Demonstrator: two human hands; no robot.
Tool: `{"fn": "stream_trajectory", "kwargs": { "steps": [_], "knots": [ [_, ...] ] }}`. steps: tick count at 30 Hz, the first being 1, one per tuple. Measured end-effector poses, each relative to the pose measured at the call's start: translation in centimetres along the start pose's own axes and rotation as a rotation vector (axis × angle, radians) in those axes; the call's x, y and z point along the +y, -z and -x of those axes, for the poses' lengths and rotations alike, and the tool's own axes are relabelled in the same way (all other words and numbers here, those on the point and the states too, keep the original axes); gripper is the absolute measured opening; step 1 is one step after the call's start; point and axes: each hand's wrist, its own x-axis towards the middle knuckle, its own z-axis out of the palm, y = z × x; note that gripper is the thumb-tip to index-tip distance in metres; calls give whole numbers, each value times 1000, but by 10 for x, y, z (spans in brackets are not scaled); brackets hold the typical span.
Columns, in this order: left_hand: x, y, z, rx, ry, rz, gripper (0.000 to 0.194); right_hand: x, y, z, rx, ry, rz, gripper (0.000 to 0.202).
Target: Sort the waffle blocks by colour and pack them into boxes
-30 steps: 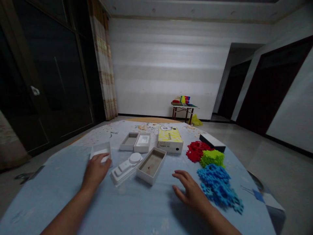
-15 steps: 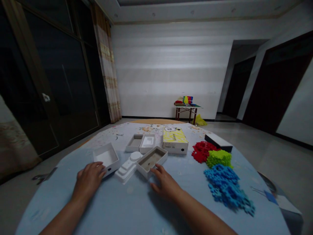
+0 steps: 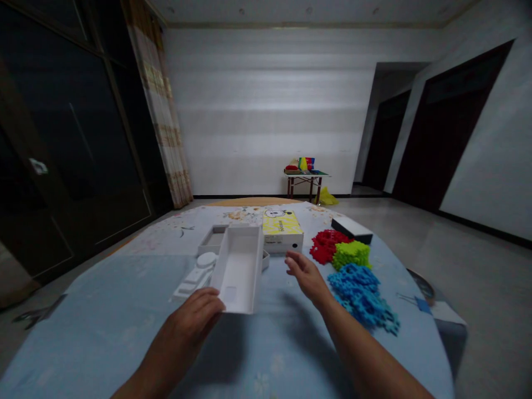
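Observation:
My left hand (image 3: 202,311) grips the near left corner of a white box lid (image 3: 240,266), held tilted above the table with its hollow inside facing me. To the right of it, my right hand (image 3: 305,274) hovers with fingers curved and apart, touching nothing. Behind the lid, only a corner of the grey-lined box (image 3: 266,260) shows. A white moulded tray insert (image 3: 193,280) lies left of the lid. Further back sit an open grey-lined box (image 3: 213,237), partly covered by the lid, and a yellow-and-white printed box (image 3: 282,230).
On the right of the table lie piles of red (image 3: 326,245), lime green (image 3: 352,254) and blue plastic pieces (image 3: 359,293). A black-and-white box (image 3: 352,229) stands behind them. A small table (image 3: 305,174) with colourful items is by the far wall.
My left hand has lifted the white lid from the table's left and brought it rightward over the other boxes. My right hand has let go of the grey-lined box and risen. The view has shifted.

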Motion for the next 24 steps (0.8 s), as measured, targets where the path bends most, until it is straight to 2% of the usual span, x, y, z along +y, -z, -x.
{"fn": "stream_trajectory", "kwargs": {
  "steps": [2, 4, 6, 9, 12, 15, 19, 24],
  "knots": [
    [12, -19, -7, -94, -61, 87, 16, -8, 19, -4, 82, -68, -125, 51],
    [17, -36, -15, -198, -84, 149, 19, -11, 33, -4, 108, -108, -164, 54],
    [17, -50, -23, -290, -86, 199, 21, -6, 42, -1, 78, -112, -96, 53],
    [11, -64, -32, -356, -68, 262, 24, 9, 47, 5, 33, -53, 162, 48],
    [3, -74, -35, -315, -11, 271, 25, 22, 50, 10, 50, 9, 472, 39],
    [-4, -82, -32, -240, 81, 271, 27, 24, 57, 14, 13, -10, 679, 33],
    [-5, -91, -29, -131, 305, 327, 42, 17, 62, 19, -98, -66, 795, 30],
    [-3, -107, -32, -44, 519, 492, 52, 16, 57, 25, -134, 2, 760, 36]
  ]
}}
